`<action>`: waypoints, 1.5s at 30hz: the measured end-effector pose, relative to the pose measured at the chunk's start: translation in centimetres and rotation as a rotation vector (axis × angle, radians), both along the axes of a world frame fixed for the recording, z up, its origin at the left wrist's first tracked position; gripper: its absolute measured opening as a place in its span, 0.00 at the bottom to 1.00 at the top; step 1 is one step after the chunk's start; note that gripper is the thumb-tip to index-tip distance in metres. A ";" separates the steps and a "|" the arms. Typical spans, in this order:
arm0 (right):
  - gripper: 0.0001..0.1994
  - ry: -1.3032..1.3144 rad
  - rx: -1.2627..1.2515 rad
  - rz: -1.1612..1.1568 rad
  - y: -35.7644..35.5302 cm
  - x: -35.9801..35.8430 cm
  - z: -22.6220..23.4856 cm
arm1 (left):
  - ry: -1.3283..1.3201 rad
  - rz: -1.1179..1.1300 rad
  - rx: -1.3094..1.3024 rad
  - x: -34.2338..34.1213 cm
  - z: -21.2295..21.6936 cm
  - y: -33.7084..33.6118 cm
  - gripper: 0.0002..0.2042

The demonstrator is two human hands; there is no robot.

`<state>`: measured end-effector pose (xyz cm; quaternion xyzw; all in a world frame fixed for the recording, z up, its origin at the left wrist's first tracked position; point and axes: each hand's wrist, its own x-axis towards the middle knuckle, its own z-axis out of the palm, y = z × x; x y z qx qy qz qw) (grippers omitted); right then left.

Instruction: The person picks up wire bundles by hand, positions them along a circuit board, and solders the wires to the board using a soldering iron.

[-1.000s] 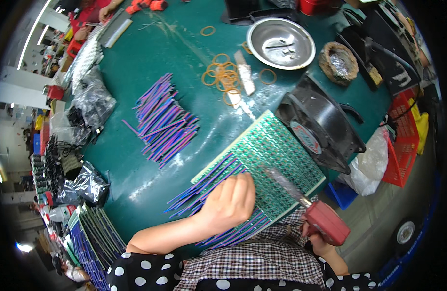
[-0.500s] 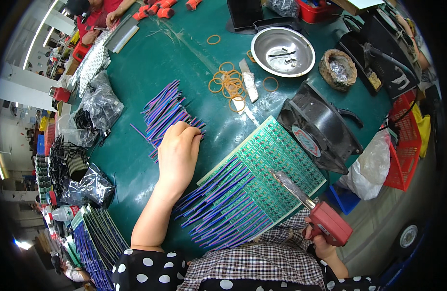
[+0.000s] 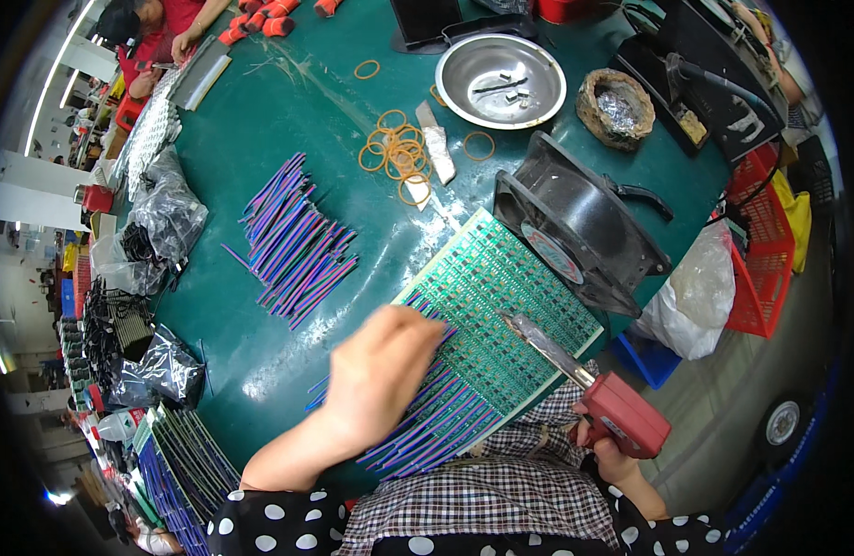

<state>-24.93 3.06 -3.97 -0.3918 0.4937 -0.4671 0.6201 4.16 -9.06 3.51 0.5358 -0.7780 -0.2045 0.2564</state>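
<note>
My left hand point(image 3: 381, 371), slightly blurred, is over the left part of a green circuit board panel point(image 3: 510, 296). Its fingers are pinched, with the end of a thin blue-purple wire at the tips. Rows of blue and purple wires point(image 3: 436, 422) run from the panel toward me, some hidden under this hand. My right hand point(image 3: 612, 459) grips the handle of a red soldering gun point(image 3: 626, 414). The gun's metal tip lies over the middle of the panel. Left of the panel, a loose pile of similar wires point(image 3: 297, 246) lies on the green table.
A black fan point(image 3: 584, 222) stands against the panel's far right side. Beyond are rubber bands point(image 3: 395, 148), a metal bowl point(image 3: 501, 83) and a rough brown dish point(image 3: 615, 109). Plastic bags point(image 3: 168, 208) and wired panels point(image 3: 182, 473) line the left. Another person point(image 3: 182, 28) works at far left.
My left hand has moved from the wire pile toward me and right, to the panel. The view has shifted a little. My right hand still holds the soldering gun.
</note>
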 end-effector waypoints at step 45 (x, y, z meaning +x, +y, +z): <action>0.34 0.702 -0.641 0.278 -3.4 0.5 1.3 | -0.612 -0.258 -0.398 -1.9 -2.9 2.3 0.15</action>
